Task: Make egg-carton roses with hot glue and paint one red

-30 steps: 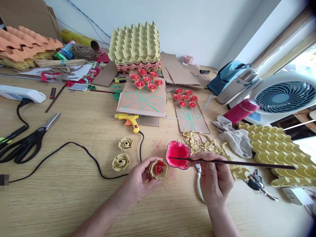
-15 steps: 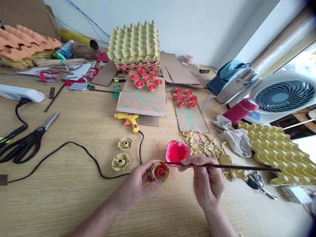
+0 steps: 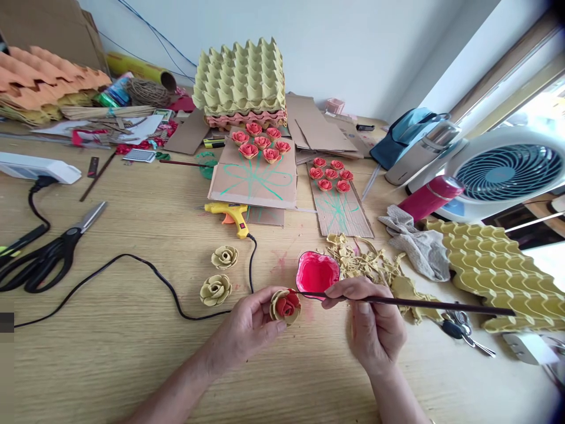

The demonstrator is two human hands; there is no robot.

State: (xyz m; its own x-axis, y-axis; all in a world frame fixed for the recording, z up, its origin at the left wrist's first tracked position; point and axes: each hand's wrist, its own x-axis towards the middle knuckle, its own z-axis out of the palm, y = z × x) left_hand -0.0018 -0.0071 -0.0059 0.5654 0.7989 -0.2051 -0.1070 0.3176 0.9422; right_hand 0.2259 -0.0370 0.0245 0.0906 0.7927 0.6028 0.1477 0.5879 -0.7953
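Observation:
My left hand is closed round a small egg-carton rose, its centre painted red and its outer petals still plain yellow. My right hand pinches a long dark paintbrush, the tip touching the rose's right edge. Just behind the brush tip sits a small cup of red paint. Two unpainted carton roses lie on the table to the left of my left hand.
A yellow glue gun with a black cord, black scissors, cardboard panels with glued red roses, stacked egg trays, carton scraps, a grey cloth, a cut yellow tray, keys, a red flask and a fan.
The brush left the paint cup and its tip came down to the rose. My left hand has kept the rose in nearly the same place, now with more red on it.

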